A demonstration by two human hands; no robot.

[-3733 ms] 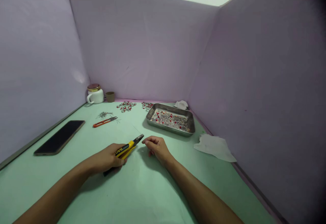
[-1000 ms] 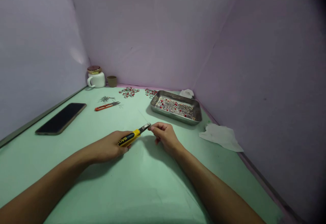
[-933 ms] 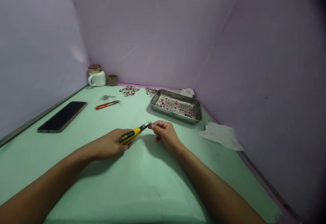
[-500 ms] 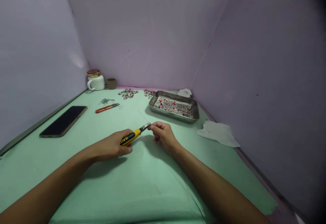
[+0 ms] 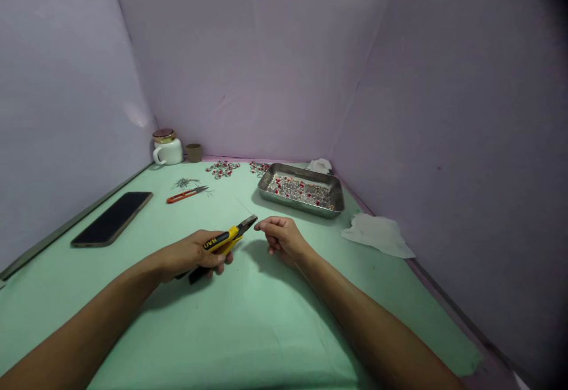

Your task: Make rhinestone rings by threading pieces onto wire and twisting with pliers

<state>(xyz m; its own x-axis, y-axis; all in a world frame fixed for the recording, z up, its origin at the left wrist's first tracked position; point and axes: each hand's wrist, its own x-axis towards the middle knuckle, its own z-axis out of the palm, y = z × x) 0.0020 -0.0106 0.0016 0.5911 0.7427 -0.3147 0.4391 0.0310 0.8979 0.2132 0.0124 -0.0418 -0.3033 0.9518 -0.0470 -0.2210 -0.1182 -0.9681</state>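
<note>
My left hand [image 5: 199, 251] is closed around pliers [image 5: 226, 238] with yellow and black handles. Their metal jaws point up and to the right, a little above the table. Just right of the jaw tips is my right hand [image 5: 284, 237], its thumb and forefinger pinched together. Whatever sits in that pinch is too small to make out. Beyond both hands lies a metal tray [image 5: 298, 205] with small clear and red beads [image 5: 302, 189] in it.
Orange thread snips [image 5: 186, 194] lie near a heap of short wire pieces [image 5: 186, 183]. Beaded red-and-clear pieces [image 5: 222, 169] are piled at the back. A phone [image 5: 113, 218], a white lidded mug [image 5: 168, 152], a brown cup [image 5: 193, 152] and white paper [image 5: 377, 235] are around the green table.
The pliers have rolled in my left hand, showing the second handle, and their tips have drawn slightly left, away from my right fingers. The view has tilted a little upward.
</note>
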